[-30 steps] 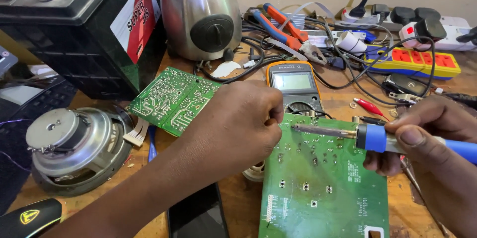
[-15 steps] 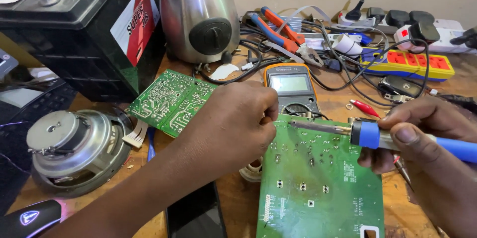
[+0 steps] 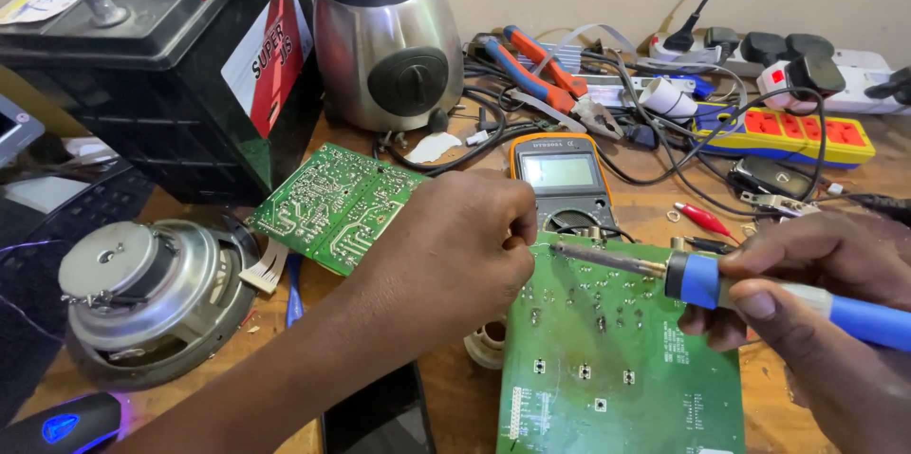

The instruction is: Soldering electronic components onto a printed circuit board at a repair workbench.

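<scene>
Green rectangular circuit board (image 3: pixel 622 359) lies flat on the wooden table (image 3: pixel 455 402), just in front of the orange-framed grey multimeter (image 3: pixel 558 179). The right hand (image 3: pixel 816 274) is closed around a blue-handled soldering iron (image 3: pixel 702 280), its metal tip over the board's far edge. The left hand (image 3: pixel 455 245) is curled at that edge, fingertips pinched together; what they pinch is hidden.
</scene>
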